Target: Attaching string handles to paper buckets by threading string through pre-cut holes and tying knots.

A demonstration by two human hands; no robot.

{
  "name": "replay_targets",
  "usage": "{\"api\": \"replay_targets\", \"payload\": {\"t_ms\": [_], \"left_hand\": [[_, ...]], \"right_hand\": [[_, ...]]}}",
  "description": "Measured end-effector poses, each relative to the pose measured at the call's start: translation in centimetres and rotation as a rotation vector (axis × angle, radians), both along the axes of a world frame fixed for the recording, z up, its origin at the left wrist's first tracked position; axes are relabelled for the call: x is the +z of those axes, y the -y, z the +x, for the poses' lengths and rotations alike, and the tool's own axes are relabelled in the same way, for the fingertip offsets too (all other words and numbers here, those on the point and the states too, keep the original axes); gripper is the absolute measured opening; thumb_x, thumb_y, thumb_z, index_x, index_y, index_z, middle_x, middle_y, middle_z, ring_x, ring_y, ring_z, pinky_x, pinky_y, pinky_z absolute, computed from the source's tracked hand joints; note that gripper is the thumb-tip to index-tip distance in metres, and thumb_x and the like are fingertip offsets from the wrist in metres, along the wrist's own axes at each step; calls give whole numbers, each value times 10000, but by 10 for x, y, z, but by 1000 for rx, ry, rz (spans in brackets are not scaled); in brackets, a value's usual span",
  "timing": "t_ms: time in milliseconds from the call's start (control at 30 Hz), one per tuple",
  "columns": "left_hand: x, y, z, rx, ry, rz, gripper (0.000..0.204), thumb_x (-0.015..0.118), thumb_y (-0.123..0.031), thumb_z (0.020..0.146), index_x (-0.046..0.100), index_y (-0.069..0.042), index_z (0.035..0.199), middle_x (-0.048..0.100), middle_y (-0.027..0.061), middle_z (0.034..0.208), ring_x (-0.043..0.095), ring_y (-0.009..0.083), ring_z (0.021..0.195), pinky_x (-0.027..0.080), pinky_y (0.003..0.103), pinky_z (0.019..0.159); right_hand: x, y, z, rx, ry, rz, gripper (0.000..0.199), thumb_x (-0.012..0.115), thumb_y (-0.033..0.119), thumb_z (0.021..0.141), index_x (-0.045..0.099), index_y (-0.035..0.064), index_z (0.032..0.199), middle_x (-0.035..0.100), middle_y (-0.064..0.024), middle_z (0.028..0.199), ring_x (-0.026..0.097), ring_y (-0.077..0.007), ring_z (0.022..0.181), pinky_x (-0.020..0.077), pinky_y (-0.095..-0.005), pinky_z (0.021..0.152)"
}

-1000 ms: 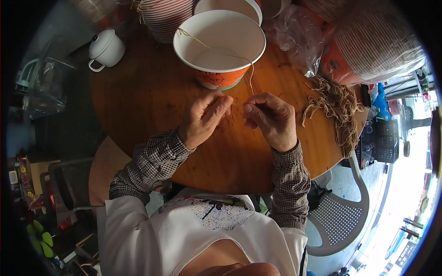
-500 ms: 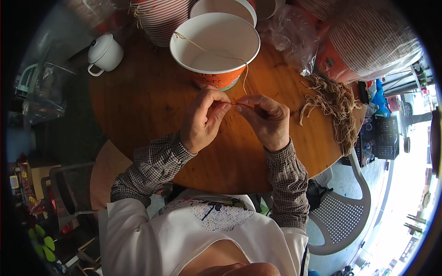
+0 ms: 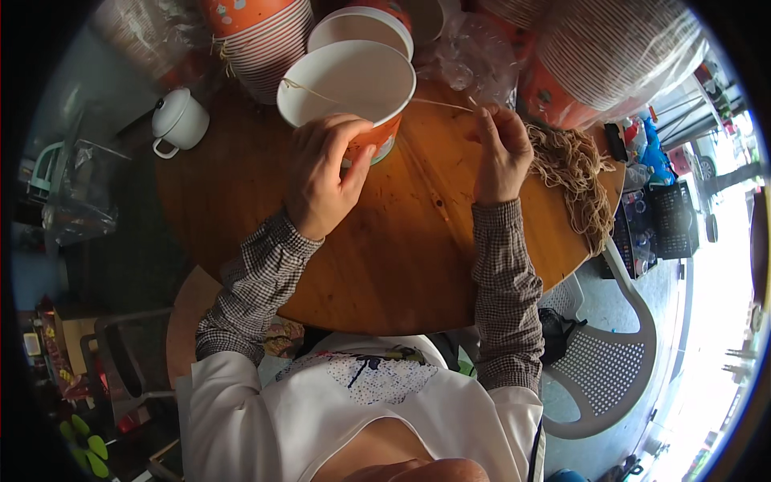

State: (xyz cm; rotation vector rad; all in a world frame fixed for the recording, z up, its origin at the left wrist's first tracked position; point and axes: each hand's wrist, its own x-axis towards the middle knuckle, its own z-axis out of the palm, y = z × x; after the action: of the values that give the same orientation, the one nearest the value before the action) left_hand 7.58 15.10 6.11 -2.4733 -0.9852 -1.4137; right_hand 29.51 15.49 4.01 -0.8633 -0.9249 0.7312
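A large paper bucket [image 3: 387, 132], orange outside and white inside, stands at the far middle of the table. A thin string [image 3: 440, 103] is attached near its left rim, crosses the opening and runs to the right. My right hand [image 3: 503, 157] pinches this string between thumb and fingertips, pulled out beside the bucket. In front of the bucket is my left hand [image 3: 325, 177], thumb and fingers apart, overlapping its near rim. Whether those fingers touch the wall is hard to tell. Right of my right hand lies a tangled bundle of tan strings [image 3: 574, 173].
Behind stand another paper bucket [image 3: 365, 26], a nested stack of orange buckets [image 3: 269, 48] and a plastic-wrapped stack [image 3: 614, 52]. A white lidded enamel mug [image 3: 181, 120] is at the left. A grey plastic chair [image 3: 598, 369] stands right of the round wooden table [image 3: 385, 281].
My hands have separated from their meeting point before the bucket. The right moved right with the string, drawing it straighter; the left moved left toward the bucket, its thumb and fingers parting.
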Motion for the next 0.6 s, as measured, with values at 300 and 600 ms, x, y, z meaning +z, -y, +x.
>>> {"api": "replay_targets", "payload": {"t_ms": [300, 600], "left_hand": [[29, -20, 30, 42, -250, -228, 580, 707, -128, 799, 435, -27, 1301, 644, 150, 1053, 645, 320, 878, 508, 397, 747], [28, -32, 17, -98, -186, -406, 413, 616, -67, 852, 519, -11, 1249, 647, 216, 1056, 647, 336, 968, 510, 376, 811]], "right_hand": [[-20, -11, -14, 214, -174, -45, 52, 601, 54, 918, 610, 4, 930, 691, -85, 929, 655, -131, 816, 543, -267, 724], [-24, 0, -43, 337, -310, 11, 66, 605, 21, 907, 600, -35, 943, 663, -71, 974, 610, -97, 841, 510, -243, 786]]}}
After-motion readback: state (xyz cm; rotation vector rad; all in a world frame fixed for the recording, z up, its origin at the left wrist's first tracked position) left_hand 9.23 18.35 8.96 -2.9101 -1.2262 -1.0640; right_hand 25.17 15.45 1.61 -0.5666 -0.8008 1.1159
